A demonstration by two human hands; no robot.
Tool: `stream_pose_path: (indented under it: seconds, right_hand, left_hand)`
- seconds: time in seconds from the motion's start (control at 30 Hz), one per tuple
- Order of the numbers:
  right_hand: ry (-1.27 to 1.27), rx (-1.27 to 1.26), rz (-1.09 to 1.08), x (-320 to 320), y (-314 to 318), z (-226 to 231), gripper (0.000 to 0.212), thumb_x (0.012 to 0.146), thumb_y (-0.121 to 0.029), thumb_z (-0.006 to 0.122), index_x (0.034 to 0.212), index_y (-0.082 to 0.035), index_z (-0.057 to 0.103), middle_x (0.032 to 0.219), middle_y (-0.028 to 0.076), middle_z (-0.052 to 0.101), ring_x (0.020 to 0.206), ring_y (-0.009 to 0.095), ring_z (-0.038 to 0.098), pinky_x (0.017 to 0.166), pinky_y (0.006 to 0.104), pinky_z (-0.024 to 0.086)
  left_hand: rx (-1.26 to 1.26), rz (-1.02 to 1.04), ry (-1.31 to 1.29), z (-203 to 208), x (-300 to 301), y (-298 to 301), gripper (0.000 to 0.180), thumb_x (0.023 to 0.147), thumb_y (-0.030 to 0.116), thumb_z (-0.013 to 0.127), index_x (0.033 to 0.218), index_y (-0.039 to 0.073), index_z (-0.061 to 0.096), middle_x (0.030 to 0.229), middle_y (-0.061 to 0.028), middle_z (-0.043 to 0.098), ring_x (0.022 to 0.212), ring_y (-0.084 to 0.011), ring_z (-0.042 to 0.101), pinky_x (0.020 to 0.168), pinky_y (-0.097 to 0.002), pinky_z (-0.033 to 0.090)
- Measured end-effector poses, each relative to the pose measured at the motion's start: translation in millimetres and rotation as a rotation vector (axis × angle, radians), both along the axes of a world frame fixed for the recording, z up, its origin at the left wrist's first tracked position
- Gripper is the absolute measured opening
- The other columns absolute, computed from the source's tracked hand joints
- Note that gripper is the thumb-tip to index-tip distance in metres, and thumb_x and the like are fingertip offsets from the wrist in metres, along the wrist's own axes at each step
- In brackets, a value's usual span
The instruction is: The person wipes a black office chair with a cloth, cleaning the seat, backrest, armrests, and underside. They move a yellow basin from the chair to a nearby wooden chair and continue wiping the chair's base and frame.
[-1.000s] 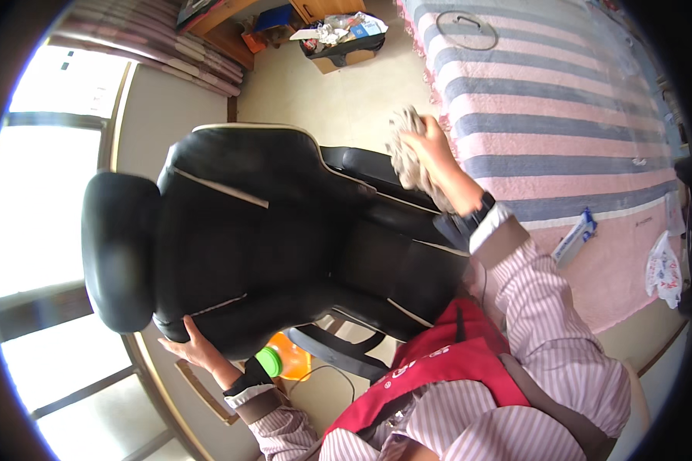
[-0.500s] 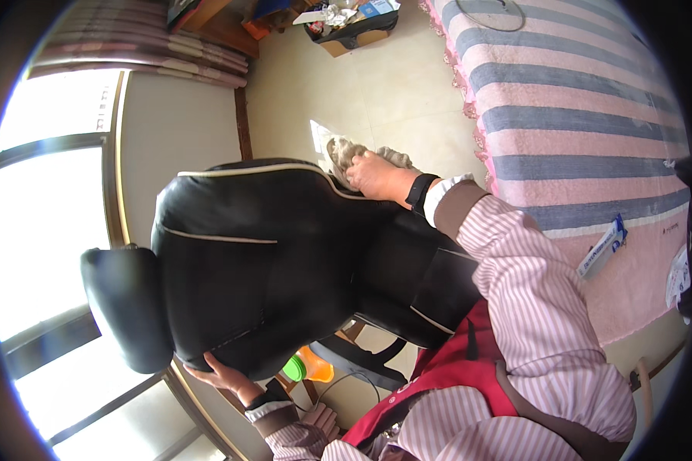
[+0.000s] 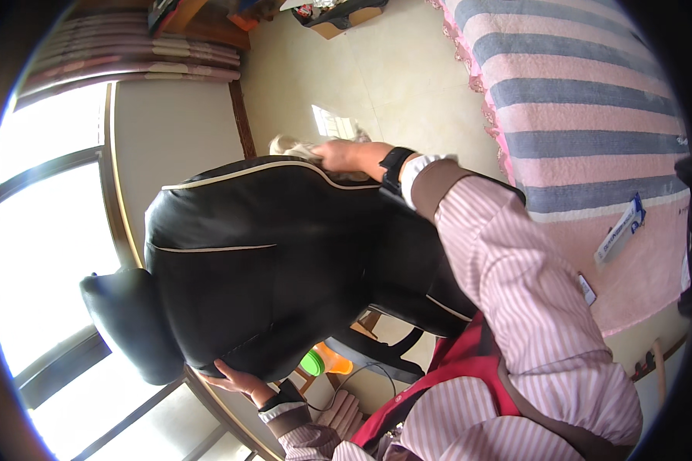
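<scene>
A black chair [image 3: 238, 292] with cream piping fills the middle of the view, its padded headrest [image 3: 127, 326] towards the windows. My right hand [image 3: 342, 156] is closed around a crumpled beige cloth [image 3: 292, 146] at the far side edge of the backrest. Part of the cloth bunches out beyond the fingers; the rest is hidden behind hand and chair. Along the near side edge of the backrest, my left hand [image 3: 240, 383] grips the chair, thumb on the front, other fingers partly out of sight.
On the right stands a bed with a striped pink-and-grey cover [image 3: 569, 146], bearing a long white-and-blue package [image 3: 619, 232]. Bright windows [image 3: 50, 253] lie to the left. An orange container with a green lid [image 3: 313, 363] sits beneath the chair's armrest [image 3: 373, 357]. A box [image 3: 338, 23] stands far back.
My right hand has slid left along the chair's far edge with the cloth, towards the headrest end. The left hand stays on the near edge. The view has shifted slightly.
</scene>
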State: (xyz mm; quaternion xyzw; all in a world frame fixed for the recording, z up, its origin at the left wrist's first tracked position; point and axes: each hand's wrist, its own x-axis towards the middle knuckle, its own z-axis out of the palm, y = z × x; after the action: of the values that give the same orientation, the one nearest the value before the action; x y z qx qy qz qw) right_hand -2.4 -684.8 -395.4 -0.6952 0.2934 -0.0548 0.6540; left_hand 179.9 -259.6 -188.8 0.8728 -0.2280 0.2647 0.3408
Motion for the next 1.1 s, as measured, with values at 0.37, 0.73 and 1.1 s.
stream_pose_path:
  seconds: [0.37,0.73,1.1]
  right_hand:
    - [0.260,-0.898,0.263,-76,19,17,0.018,0.075,-0.007,0.056,0.084,0.000,0.070,0.102,0.022,0.063,0.086,0.038,0.064,0.072,0.0435,0.053]
    - [0.652,-0.612,-0.237,-346,122,-2,0.044,0.079,-0.006,0.053,0.123,-0.008,0.048,0.120,0.027,0.048,0.110,0.044,0.051,0.090,0.0479,0.045]
    - [1.081,-0.092,-0.066,-467,436,-63,0.038,0.075,-0.009,0.051,0.109,0.005,0.061,0.109,0.031,0.060,0.107,0.042,0.057,0.091,0.0445,0.045]
  left_hand:
    - [-0.013,-0.044,0.014,2,-2,-4,0.074,0.087,0.038,0.063,0.140,-0.004,0.033,0.140,-0.0247,0.038,0.126,-0.0352,0.040,0.108,-0.0452,0.030]
    - [0.018,0.059,-0.068,3,5,-8,0.083,0.075,0.051,0.069,0.136,0.003,0.042,0.130,-0.0241,0.047,0.119,-0.0373,0.048,0.102,-0.0457,0.037]
    - [-0.072,-0.429,-0.042,-14,3,10,0.083,0.081,0.042,0.069,0.139,-0.005,0.034,0.143,-0.0301,0.031,0.132,-0.0424,0.032,0.109,-0.0449,0.027]
